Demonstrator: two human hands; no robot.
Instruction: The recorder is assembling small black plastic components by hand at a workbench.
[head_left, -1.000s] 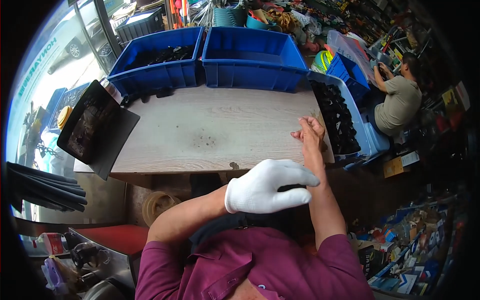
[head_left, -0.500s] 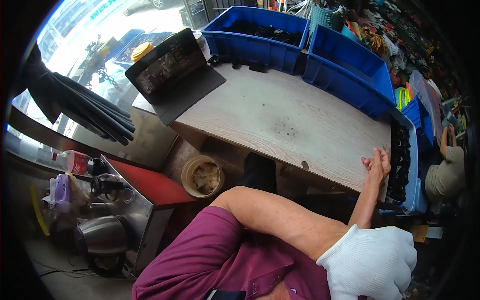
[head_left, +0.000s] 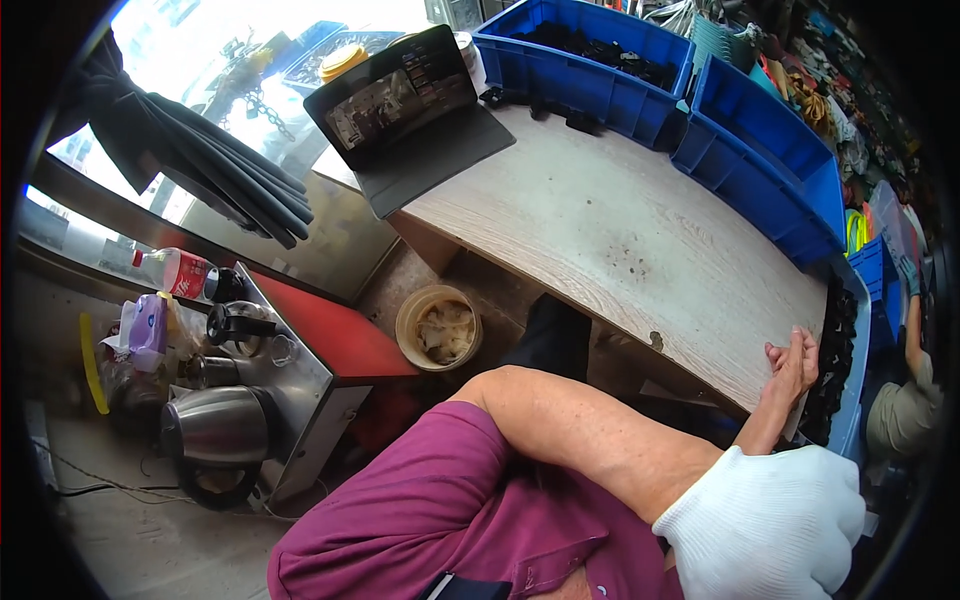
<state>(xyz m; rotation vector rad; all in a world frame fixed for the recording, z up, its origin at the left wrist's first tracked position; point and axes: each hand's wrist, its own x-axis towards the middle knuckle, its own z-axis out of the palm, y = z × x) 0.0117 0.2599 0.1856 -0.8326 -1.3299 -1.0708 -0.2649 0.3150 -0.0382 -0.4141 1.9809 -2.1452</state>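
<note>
Far left, on a low steel stand: a metal kettle (head_left: 215, 425), a plastic bottle (head_left: 170, 272) lying on its side, small clutter. Above, a bundle of black hoses (head_left: 230, 180) against the bright window. Further along, under the table's edge, a round tub (head_left: 440, 328) on the floor. Then the wooden table top (head_left: 620, 230), pale and stained, bare in the middle, with a propped tablet (head_left: 395, 95) at its far left corner and blue bins (head_left: 770, 150) lining the back. At the right corner, right hand (head_left: 793, 365), bare, fingers loose and straight, resting against the edge beside a tray of black parts (head_left: 835, 370). Lower right, left hand (head_left: 770, 525) in a white glove, curled into a fist, off the table. Far right, another person (head_left: 900, 420).
</note>
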